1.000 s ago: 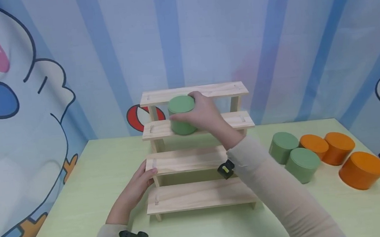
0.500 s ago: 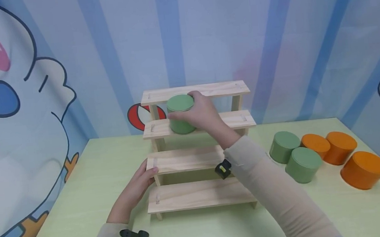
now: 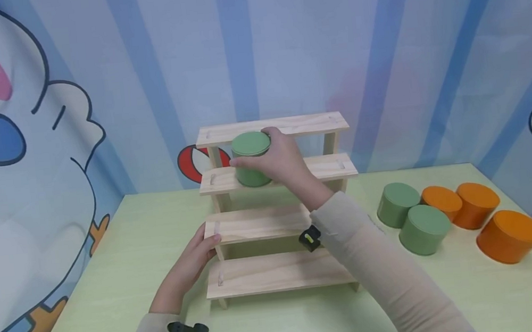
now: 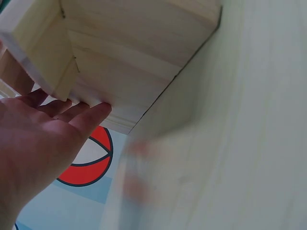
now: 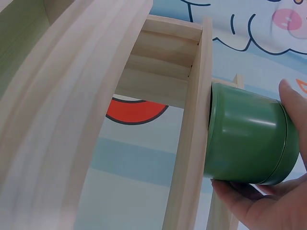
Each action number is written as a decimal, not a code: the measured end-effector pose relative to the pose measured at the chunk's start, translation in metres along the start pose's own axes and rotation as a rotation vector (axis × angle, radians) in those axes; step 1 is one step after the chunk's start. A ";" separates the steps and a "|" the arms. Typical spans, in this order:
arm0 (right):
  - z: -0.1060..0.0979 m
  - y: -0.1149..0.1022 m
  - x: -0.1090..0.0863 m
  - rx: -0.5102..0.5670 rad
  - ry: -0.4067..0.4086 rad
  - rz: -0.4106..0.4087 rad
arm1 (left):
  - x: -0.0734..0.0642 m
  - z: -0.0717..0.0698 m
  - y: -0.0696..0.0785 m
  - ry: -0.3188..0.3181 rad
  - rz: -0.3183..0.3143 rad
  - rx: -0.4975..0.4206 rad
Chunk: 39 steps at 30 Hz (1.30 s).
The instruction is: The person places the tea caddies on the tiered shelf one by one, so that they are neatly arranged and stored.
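Observation:
A stepped wooden display rack (image 3: 281, 271) with several shelves stands on the table. My right hand (image 3: 281, 156) grips a green round tin (image 3: 252, 162) from its right side, thumb across the front and fingers behind. In the right wrist view the tin (image 5: 252, 134) has its base right at the second shelf from the top, left of the middle. My left hand (image 3: 193, 258) holds the rack's left end at the second shelf from the bottom, thumb over the shelf. The left wrist view shows the fingers (image 4: 93, 117) against the rack's side.
To the right stand two more green tins (image 3: 398, 204) and several orange tins (image 3: 510, 236), close together on the pale green table (image 3: 111, 255). A printed cartoon backdrop (image 3: 292, 40) rises behind the rack.
My right hand has slid the green tin slightly left along its shelf. My left hand keeps its place on the rack.

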State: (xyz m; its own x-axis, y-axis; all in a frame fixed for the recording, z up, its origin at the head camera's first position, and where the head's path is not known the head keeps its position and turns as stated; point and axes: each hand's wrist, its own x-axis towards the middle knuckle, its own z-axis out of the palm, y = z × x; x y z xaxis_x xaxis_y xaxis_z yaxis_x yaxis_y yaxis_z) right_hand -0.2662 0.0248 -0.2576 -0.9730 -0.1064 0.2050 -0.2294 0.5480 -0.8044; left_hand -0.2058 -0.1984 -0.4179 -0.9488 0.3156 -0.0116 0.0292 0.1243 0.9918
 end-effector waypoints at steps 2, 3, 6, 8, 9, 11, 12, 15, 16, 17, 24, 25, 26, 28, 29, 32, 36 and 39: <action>0.000 0.000 0.000 -0.004 0.002 -0.001 | 0.000 0.000 0.001 0.000 -0.002 -0.005; 0.000 0.000 0.000 -0.006 0.002 -0.004 | 0.000 0.001 0.001 0.000 -0.003 -0.005; 0.000 0.000 0.000 -0.013 -0.002 -0.009 | 0.000 0.001 0.002 0.000 -0.006 -0.006; 0.000 0.000 0.000 -0.016 -0.005 -0.012 | -0.001 0.002 0.002 -0.002 -0.004 -0.005; -0.001 0.001 -0.001 -0.015 -0.006 -0.013 | 0.000 0.002 0.002 -0.003 -0.005 -0.007; -0.002 0.001 -0.003 -0.011 -0.009 -0.013 | -0.001 0.002 0.002 -0.001 -0.006 -0.005; -0.003 0.002 -0.004 -0.010 -0.010 -0.013 | -0.001 0.002 0.002 0.000 -0.008 -0.004; -0.010 0.003 -0.009 -0.004 -0.015 -0.008 | -0.001 0.001 0.001 0.006 -0.013 -0.003; -0.013 0.003 -0.011 -0.008 -0.016 -0.007 | -0.001 0.001 0.001 0.006 -0.013 -0.003; -0.016 0.003 -0.013 -0.013 -0.016 -0.008 | -0.001 0.001 0.001 0.005 -0.013 -0.004; -0.045 0.002 -0.031 0.008 0.027 -0.040 | -0.001 0.001 0.001 -0.006 0.005 -0.003; -0.049 0.002 -0.034 0.018 0.039 -0.051 | -0.001 0.001 0.001 -0.005 0.007 -0.003; -0.054 0.003 -0.036 0.032 0.050 -0.069 | -0.001 0.001 0.001 -0.007 0.008 -0.004; -0.063 0.005 -0.041 0.064 0.080 -0.113 | 0.000 0.001 0.001 -0.011 0.010 -0.007; -0.067 0.008 -0.044 0.069 0.095 -0.136 | 0.000 0.001 0.001 -0.010 0.011 -0.010; -0.081 0.017 -0.052 0.079 0.129 -0.178 | 0.001 0.001 0.001 -0.013 0.013 -0.012; -0.100 0.032 -0.066 0.050 0.171 -0.192 | 0.001 0.001 0.001 -0.008 0.009 -0.015; -0.114 0.044 -0.078 0.031 0.198 -0.210 | 0.001 0.000 0.001 -0.010 0.001 -0.018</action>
State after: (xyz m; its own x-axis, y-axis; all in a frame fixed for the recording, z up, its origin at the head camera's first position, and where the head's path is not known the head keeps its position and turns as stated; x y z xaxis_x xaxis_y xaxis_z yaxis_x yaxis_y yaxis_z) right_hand -0.1972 0.1515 -0.2455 -0.8808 -0.0495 0.4709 -0.4288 0.5054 -0.7488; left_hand -0.2063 -0.1977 -0.4166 -0.9456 0.3251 -0.0118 0.0244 0.1072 0.9939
